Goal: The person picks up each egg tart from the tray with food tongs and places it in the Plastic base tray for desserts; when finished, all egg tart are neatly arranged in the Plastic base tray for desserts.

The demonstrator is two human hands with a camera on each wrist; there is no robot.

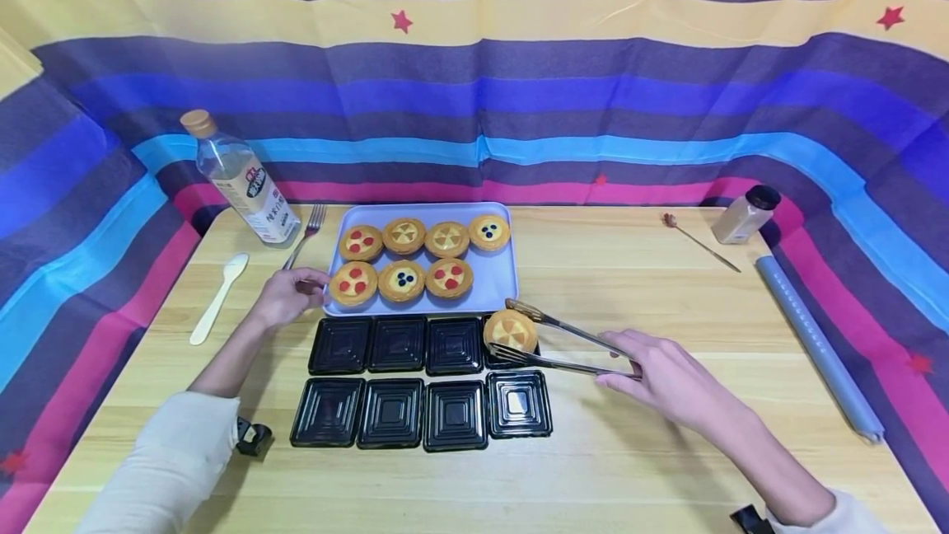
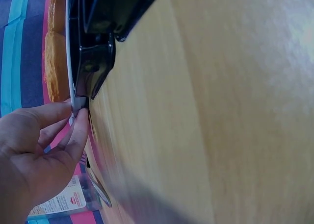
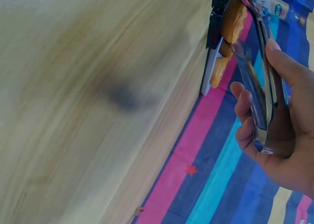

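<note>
My right hand (image 1: 663, 377) grips metal tongs (image 1: 571, 365), also seen in the right wrist view. Between the tong ends is an egg tart (image 1: 510, 331) topped with pale wedges, over the rightmost black square holder (image 1: 535, 355) of the back row. My left hand (image 1: 289, 297) pinches the left edge of a lavender tray (image 1: 493, 278); the left wrist view shows the thumb and fingers (image 2: 78, 136) on either side of its rim. On that tray sit several tarts, among them a red-topped tart (image 1: 353, 283) and a blueberry tart (image 1: 402, 280).
Two rows of black holders (image 1: 390, 410) lie in front of the tray. Left are a clear bottle (image 1: 248, 188), a fork (image 1: 306, 235) and a white spoon (image 1: 220, 297). Right are a thin stick (image 1: 700, 241), a dark-lidded jar (image 1: 745, 215) and a grey-blue roll (image 1: 819, 348). Striped cloth hangs behind.
</note>
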